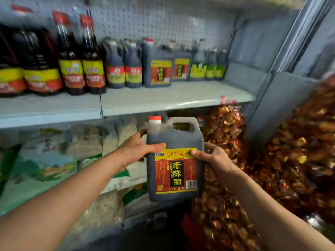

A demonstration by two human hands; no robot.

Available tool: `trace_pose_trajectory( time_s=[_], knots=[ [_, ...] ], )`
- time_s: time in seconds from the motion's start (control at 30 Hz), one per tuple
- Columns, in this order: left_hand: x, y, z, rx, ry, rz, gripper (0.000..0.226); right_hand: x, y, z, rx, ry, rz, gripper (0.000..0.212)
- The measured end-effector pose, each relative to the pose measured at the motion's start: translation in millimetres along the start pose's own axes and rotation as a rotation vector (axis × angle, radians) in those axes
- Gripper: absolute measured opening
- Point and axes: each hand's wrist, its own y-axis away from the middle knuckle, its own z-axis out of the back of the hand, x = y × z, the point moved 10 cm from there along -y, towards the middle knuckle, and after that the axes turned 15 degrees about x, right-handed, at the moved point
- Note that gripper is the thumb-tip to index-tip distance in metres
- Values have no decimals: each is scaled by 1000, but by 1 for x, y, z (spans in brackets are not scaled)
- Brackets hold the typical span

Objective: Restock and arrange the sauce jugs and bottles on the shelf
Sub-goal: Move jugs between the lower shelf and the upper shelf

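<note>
A pale grey store shelf [177, 98] backed by pegboard [163, 24] fills the upper half of the view. Along its back stand a row of dark sauce bottles [79, 69] at 10 o'clock and a line of sauce jugs [157, 67] running toward 1 o'clock; the front of the board before the jugs is bare. Below the shelf, at 6 o'clock of it, a dark vinegar jug [175, 160] with a red cap and a yellow-and-red label is held upright in the air. The left hand [137, 151] grips its left side, thumb across the front above the label. The right hand [212, 156] grips its right side, thumb on the label's top edge. Pale bagged goods [54, 160] lie at 8 o'clock, a heap of red and gold wrapped packets [290, 160] at 4 o'clock.
</note>
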Motion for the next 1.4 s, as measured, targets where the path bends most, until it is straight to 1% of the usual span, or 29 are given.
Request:
trace_pose_trajectory(
  time_s=[0.03, 0.13, 0.17, 0.23, 0.27, 0.33, 0.4, 0.53, 0.57, 0.63, 0.73, 0.77, 0.8, 0.87, 0.9, 0.93, 1.0, 1.1, 1.17, 1.23, 1.3, 1.4],
  knots=[
    [-26, 4, 7, -25, -6, -38, 84, 27, -1, 3, -3, 5, 48, 36],
    [-91, 9, 30, -91, -11, -135, 87, 91, -8, 8, 16, 23, 148, 44],
    [-107, 9, 37, -102, -3, -164, 81, 105, -13, 8, 24, 24, 171, 44],
    [-133, 6, 49, -102, -22, -214, 70, 122, -25, 14, 11, 14, 205, 44],
    [-142, 2, 54, -104, -34, -232, 69, 127, -33, 17, 7, 4, 221, 48],
    [-153, -10, 67, -97, -34, -254, 77, 138, -51, 21, 5, -1, 241, 53],
    [-158, -29, 82, -97, -29, -262, 83, 145, -73, 28, -3, 15, 254, 50],
    [-169, -75, 117, -124, -64, -259, 105, 161, -126, 48, 1, 15, 276, 58],
    [-173, -88, 125, -128, -62, -255, 107, 166, -142, 53, 5, 28, 274, 58],
    [-180, -118, 144, -135, -64, -260, 104, 175, -176, 66, 13, 47, 279, 59],
    [-189, -161, 167, -145, -66, -295, 97, 186, -225, 84, 12, 50, 291, 79],
    [-191, -174, 174, -153, -68, -301, 95, 187, -241, 91, 16, 50, 293, 82],
    [-190, -187, 181, -164, -76, -305, 94, 186, -257, 96, 25, 55, 292, 79],
    [-186, -210, 193, -202, -119, -300, 102, 184, -285, 104, 53, 63, 293, 65],
    [-183, -218, 196, -222, -152, -293, 105, 183, -296, 107, 67, 64, 299, 63],
    [-181, -226, 200, -243, -175, -291, 105, 181, -306, 109, 81, 65, 309, 65],
    [-177, -236, 206, -281, -191, -294, 107, 179, -321, 113, 100, 64, 322, 69],
    [-178, -247, 210, -304, -234, -286, 111, 178, -330, 119, 150, 146, 324, 56],
    [-177, -250, 211, -299, -231, -284, 114, 174, -331, 120, 188, 224, 294, 60],
    [-175, -251, 211, -304, -231, -280, 114, 171, -329, 120, 215, 235, 270, 69],
    [-175, -250, 211, -304, -238, -280, 114, 169, -327, 118, 237, 246, 262, 72],
    [-173, -249, 208, -287, -215, -264, 111, 169, -324, 120, 195, 286, 273, 70]
  ],
)
